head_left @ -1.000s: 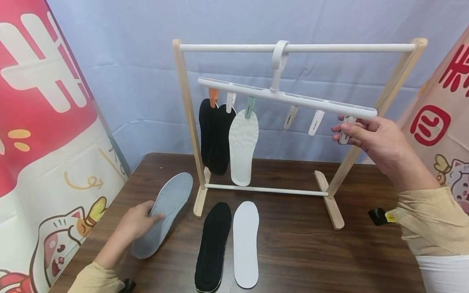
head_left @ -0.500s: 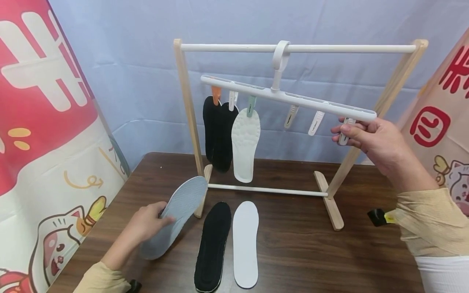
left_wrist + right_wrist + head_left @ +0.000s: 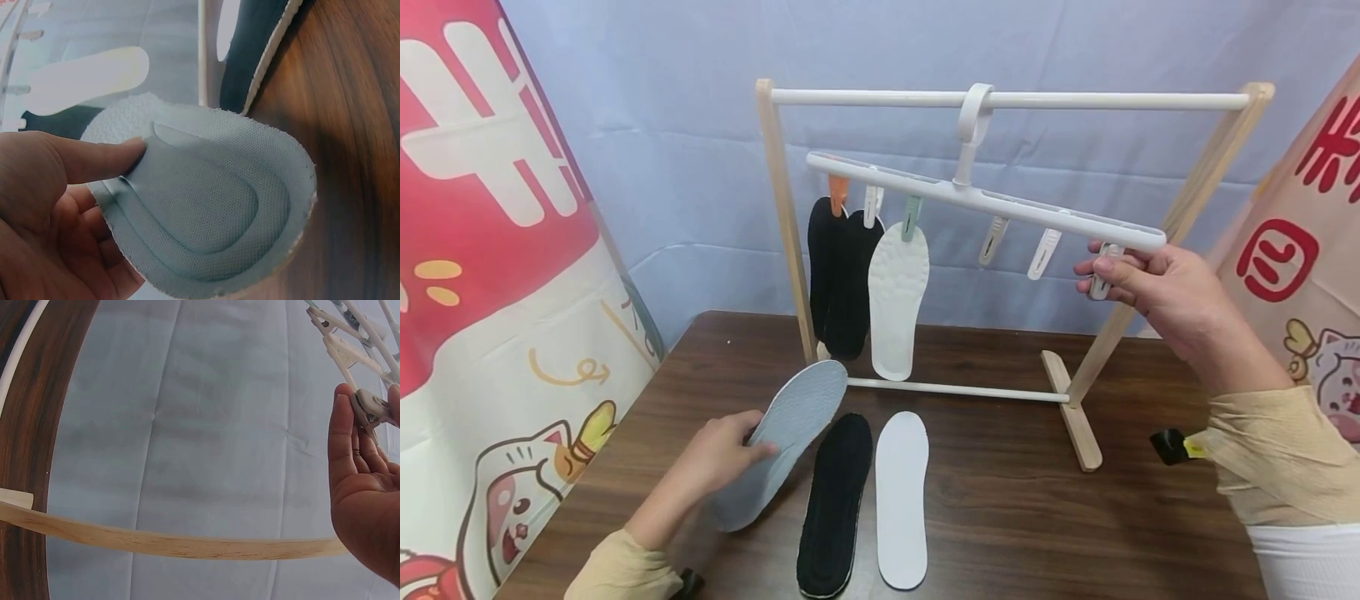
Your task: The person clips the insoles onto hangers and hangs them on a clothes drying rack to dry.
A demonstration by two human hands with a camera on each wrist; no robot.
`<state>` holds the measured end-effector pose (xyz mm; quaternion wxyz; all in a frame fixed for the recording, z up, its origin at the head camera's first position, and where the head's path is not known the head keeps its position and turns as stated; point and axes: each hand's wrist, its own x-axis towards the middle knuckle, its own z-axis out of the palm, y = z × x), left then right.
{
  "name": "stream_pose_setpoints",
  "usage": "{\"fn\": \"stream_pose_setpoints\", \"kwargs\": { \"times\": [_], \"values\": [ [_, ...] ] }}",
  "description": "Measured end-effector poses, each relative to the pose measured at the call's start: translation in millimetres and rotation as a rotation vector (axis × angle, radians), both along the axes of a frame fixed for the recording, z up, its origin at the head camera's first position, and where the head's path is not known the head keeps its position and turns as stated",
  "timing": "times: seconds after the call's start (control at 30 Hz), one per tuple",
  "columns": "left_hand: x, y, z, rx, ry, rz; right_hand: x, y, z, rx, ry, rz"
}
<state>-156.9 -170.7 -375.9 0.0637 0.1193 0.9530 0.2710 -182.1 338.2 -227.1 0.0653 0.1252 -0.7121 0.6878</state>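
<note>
My left hand grips a grey insole by its edge, thumb on top, tilted above the table's left part. In the left wrist view the insole's heel faces the camera. At the right end of the white clip hanger, my right hand pinches a pale clothespin between thumb and fingers. The hanger slopes down toward that hand. Black insoles hang at its left end from an orange clothespin and a white one. Beside them a white insole hangs from a green clothespin.
A wooden rack with a white top rail carries the hanger by its hook. On the brown table lie a black insole and a white insole side by side. Two more clothespins hang with nothing in them.
My left hand has carried the grey insole to the right, nearer the black insole on the table. The right hand has stayed at the end clothespin, and the hanging insoles sway slightly.
</note>
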Motion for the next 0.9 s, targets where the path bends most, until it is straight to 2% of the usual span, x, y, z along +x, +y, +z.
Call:
{"fn": "stream_pose_setpoints", "kwargs": {
  "times": [0.27,0.53,0.9],
  "values": [
    [-2.6,11,-1.0,0.000,0.016,-0.009,0.3,0,-1.1,0.049,-0.004,-0.021],
    [-1.2,20,0.6,0.017,0.006,-0.012,-0.5,-1,-2.2,0.014,0.010,0.016],
    [-2.3,34,6.7,0.017,0.017,-0.041,-0.5,-3,-3.5,0.011,0.002,0.026]
  ]
}}
